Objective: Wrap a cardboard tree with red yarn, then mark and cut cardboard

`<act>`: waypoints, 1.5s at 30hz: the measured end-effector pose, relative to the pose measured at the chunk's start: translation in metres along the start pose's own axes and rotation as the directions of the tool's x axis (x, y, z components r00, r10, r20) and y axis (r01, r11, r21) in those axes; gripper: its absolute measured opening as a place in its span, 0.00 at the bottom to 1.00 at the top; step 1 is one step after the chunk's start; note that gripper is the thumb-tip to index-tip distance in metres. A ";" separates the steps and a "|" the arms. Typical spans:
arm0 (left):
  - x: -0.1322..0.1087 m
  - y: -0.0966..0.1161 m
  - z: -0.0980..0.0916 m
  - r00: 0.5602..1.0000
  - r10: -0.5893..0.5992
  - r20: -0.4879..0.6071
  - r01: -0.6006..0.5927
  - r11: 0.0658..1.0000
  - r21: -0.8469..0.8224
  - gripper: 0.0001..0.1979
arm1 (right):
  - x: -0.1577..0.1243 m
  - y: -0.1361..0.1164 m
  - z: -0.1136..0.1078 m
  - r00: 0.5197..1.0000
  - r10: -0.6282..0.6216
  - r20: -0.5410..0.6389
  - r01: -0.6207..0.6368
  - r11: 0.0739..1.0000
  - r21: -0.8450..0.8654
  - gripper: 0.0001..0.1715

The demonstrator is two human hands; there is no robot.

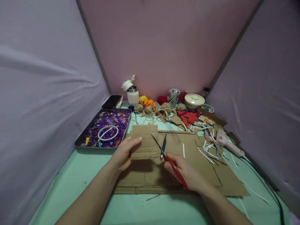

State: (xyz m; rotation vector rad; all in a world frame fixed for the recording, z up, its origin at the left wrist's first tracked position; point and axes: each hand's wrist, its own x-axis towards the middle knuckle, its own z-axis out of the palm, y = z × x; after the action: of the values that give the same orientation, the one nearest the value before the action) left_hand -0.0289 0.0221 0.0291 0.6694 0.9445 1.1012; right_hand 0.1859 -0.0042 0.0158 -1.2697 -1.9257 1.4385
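Observation:
My left hand point(127, 153) grips the left edge of a small rectangular cardboard piece point(145, 143), its thumb on the front face. In my right hand point(179, 168) are scissors with red handles point(177, 173); their blades point up and left, at the right edge of the cardboard piece. Whether the blades touch the piece is hard to tell. Both hands are above a large flat cardboard sheet point(194, 178). A dark blue pen-like tool point(164, 143) lies on that sheet behind the scissors.
A tray point(78, 144) of purple beads holds a ring point(108, 126) at the left. Yarn balls point(148, 110), a white bottle point(133, 96), a glass point(173, 97) and a lidded bowl point(194, 100) line the back. White strips and a corded glue gun point(228, 143) lie right.

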 end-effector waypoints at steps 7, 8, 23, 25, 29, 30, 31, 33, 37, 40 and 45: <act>-0.001 -0.002 0.003 1.000 -0.004 0.027 0.001 0.995 0.103 0.21 | 0.000 0.006 0.004 1.000 -0.014 0.002 0.014 0.993 -0.119 0.15; -0.002 -0.002 0.003 0.999 -0.011 0.038 0.006 0.993 0.115 0.21 | 0.000 0.007 0.004 1.000 -0.025 0.007 0.025 0.991 -0.133 0.15; -0.003 -0.006 0.004 0.996 -0.065 0.056 0.057 0.989 0.136 0.21 | -0.001 0.005 0.008 0.994 -0.095 0.045 0.096 0.995 -0.013 0.30; -0.003 -0.005 0.005 0.996 -0.070 0.048 0.063 0.989 0.137 0.20 | -0.001 0.006 0.009 0.995 -0.087 0.044 0.087 0.996 -0.008 0.31; -0.004 -0.004 0.006 0.996 -0.072 0.049 0.065 0.990 0.129 0.21 | -0.001 0.004 0.009 0.996 -0.080 0.041 0.080 0.997 0.004 0.32; -0.004 -0.004 0.007 0.996 -0.070 0.050 0.064 0.990 0.126 0.21 | -0.001 0.004 0.009 0.996 -0.077 0.042 0.077 0.997 0.013 0.33; -0.004 -0.004 0.007 0.997 -0.068 0.047 0.061 0.990 0.123 0.21 | -0.001 0.003 0.009 0.996 -0.072 0.045 0.071 0.997 0.023 0.33; -0.004 -0.004 0.007 0.997 -0.065 0.038 0.060 0.991 0.122 0.22 | -0.001 0.003 0.009 0.997 -0.057 0.055 0.055 0.998 0.037 0.32; -0.004 -0.005 0.007 0.997 -0.065 0.045 0.060 0.992 0.113 0.21 | 0.000 0.004 0.010 0.998 -0.021 0.052 0.018 0.998 0.067 0.29; -0.004 -0.005 0.007 0.997 -0.063 0.049 0.058 0.993 0.103 0.21 | 0.000 0.004 0.010 0.998 -0.013 0.054 0.008 0.996 0.091 0.28; -0.001 -0.002 0.004 0.998 -0.064 0.005 0.064 0.993 0.099 0.19 | -0.001 0.003 0.011 0.998 0.009 0.062 -0.016 0.993 0.115 0.26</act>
State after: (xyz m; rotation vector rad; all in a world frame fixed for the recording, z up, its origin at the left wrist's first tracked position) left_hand -0.0244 0.0211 0.0298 0.7186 1.0117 0.9995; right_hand 0.1791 -0.0104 0.0094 -1.1998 -1.8473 1.5879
